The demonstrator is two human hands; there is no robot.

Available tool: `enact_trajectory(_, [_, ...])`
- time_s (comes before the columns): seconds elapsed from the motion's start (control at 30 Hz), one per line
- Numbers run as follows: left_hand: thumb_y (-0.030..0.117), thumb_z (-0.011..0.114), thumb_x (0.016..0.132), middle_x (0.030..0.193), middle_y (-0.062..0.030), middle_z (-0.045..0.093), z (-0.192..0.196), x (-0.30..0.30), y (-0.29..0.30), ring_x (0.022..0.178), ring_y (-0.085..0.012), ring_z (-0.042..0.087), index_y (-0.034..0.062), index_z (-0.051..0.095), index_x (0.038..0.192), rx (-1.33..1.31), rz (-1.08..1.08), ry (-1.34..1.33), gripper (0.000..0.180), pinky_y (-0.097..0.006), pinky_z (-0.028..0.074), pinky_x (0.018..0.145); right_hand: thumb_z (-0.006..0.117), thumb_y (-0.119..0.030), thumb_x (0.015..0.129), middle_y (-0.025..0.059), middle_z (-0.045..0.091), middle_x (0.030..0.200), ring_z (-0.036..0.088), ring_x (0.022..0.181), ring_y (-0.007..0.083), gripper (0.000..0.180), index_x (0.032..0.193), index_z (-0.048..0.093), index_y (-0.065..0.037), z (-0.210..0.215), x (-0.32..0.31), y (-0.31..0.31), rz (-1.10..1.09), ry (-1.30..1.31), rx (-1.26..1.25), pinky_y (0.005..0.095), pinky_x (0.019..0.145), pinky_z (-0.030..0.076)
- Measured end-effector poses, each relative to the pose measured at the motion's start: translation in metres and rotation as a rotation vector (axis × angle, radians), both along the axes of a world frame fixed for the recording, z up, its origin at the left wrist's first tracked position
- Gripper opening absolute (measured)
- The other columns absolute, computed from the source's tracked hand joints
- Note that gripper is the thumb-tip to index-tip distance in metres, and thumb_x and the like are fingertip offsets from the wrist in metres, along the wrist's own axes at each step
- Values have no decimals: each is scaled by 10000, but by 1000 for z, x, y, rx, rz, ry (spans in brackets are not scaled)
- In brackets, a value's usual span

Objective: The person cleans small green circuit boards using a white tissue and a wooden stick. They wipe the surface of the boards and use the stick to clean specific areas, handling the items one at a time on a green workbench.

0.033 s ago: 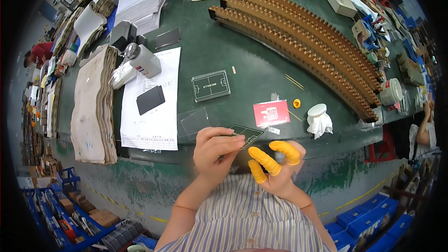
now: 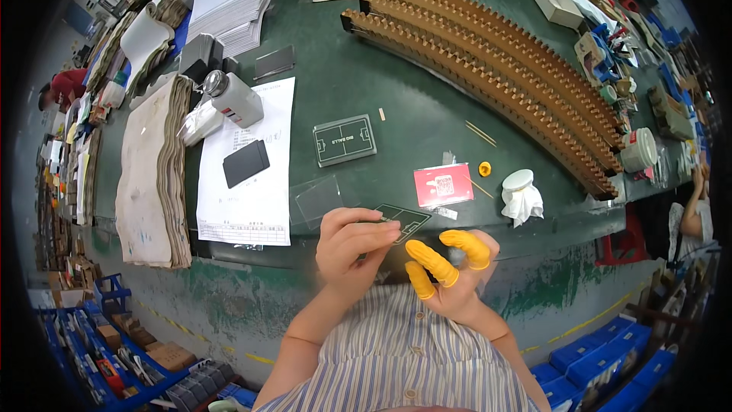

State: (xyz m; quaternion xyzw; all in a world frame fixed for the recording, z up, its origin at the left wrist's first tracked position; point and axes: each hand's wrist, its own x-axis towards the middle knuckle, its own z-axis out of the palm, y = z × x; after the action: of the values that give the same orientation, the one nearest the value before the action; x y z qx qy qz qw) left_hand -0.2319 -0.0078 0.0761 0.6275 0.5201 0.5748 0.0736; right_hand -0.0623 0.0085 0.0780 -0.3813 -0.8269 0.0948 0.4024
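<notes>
Card (image 2: 415,222), dark green with white pitch lines, is pinched in the left hand (image 2: 351,248) over the near edge of the green tabletop (image 2: 415,95). Beside it, the right hand (image 2: 460,284) has its fingers parted, yellow finger cots (image 2: 433,263) on them; from here I can't tell whether one touches. Farther in lie a stack of similar cards (image 2: 344,142) and, rightward, a red card (image 2: 427,187).

Bright, even light; edges curved, corners black.
</notes>
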Motion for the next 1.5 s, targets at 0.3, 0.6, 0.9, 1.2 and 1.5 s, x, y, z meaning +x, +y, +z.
enact_trajectory(0.3, [-49,736,663,836,-39,706,1,1,0,877,-218,603,79,665,805,16,-12,45,204,-312,469,780,738,-258,715,12,443,1112,378,1018,252,324,1034,694,-295,-2,-1,0,0,13,8,354,868,321])
enact_trajectory(0.6, [-60,727,665,837,-40,706,1,1,-1,872,-215,603,81,662,803,18,-6,35,208,-309,462,778,738,-253,727,22,442,1108,352,1033,257,319,1043,700,-276,-3,3,0,-32,24,-20,353,886,319])
enact_trajectory(0.9, [-70,719,662,837,-42,706,0,0,-1,867,-211,601,81,663,806,28,-8,34,216,-309,460,781,735,-238,732,22,443,1114,330,1050,261,310,1040,710,-270,-3,3,0,-21,22,-37,354,893,313])
enact_trajectory(1.2, [-80,715,652,840,-41,706,0,1,-1,868,-211,601,81,662,802,29,-9,34,227,-311,462,778,734,-223,725,28,451,1114,338,1049,263,313,1035,711,-257,-2,3,1,-12,11,-41,353,889,315])
enact_trajectory(1.5, [24,764,663,883,20,706,-2,0,0,848,-169,618,130,681,834,43,2,29,218,-312,419,769,741,-213,715,36,464,1100,347,1038,263,312,1024,712,-248,-4,3,1,-21,64,-42,357,882,320])
